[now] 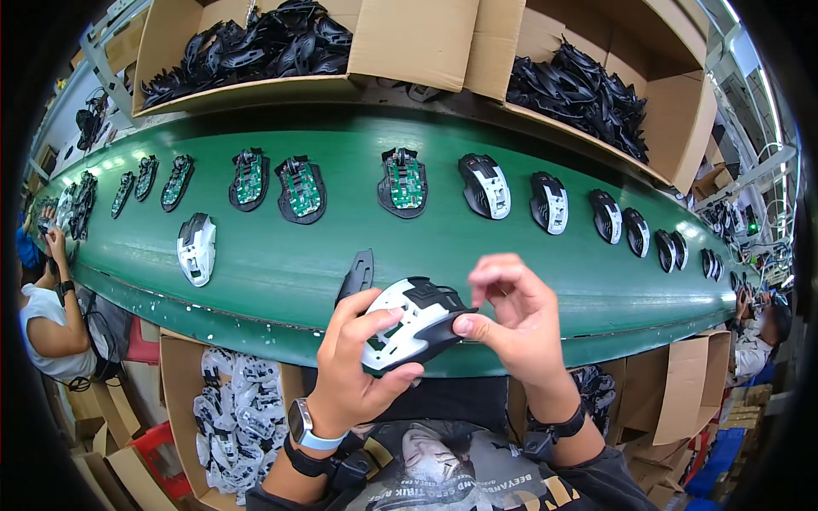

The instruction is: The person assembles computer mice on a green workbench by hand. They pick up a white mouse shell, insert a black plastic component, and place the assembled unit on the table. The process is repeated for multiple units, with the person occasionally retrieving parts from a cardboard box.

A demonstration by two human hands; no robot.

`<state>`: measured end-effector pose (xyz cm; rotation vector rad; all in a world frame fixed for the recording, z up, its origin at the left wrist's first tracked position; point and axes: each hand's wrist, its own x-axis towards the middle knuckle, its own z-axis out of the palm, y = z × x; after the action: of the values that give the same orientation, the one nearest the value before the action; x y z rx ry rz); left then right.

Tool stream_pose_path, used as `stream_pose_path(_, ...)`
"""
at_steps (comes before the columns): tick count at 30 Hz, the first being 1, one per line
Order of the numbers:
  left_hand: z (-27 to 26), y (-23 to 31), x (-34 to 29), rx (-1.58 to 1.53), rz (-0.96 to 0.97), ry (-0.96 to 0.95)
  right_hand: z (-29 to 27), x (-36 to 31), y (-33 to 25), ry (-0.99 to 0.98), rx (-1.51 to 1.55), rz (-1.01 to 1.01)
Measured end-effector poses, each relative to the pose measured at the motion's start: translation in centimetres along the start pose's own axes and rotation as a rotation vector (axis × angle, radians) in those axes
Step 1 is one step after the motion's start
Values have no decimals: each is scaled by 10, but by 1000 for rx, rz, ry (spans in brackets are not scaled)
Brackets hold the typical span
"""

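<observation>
Head view showed us a long green worktop (281,255); above its near edge, our left hand (343,368) gripped and our loosely curled right hand (521,322) flanked a black-and-white plastic mouse shell (416,324), its long axis slanting up rightward. Whether the right thumb pinched it, we couldn't tell. Just beyond lay a slim black plastic strip (361,271).

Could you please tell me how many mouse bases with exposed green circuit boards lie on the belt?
6 clear ones: three bases toward the left, two bases left of centre, and one base near the centre. More may be hidden in the crowded cluster at far left.
</observation>
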<state>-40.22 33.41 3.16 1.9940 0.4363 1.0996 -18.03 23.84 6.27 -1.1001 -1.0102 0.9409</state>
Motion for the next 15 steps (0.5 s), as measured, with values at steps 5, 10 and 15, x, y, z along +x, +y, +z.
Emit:
stream_pose_path(5,6,-3,-5,-284,46,-1,16,10,5,-281,206,127)
stream_pose_path(10,24,26,-5,-553,-163,353,47,4,0,-133,303,61)
stream_pose_path(15,6,24,-27,-1146,-697,249,66,0,7,22,-33,-221)
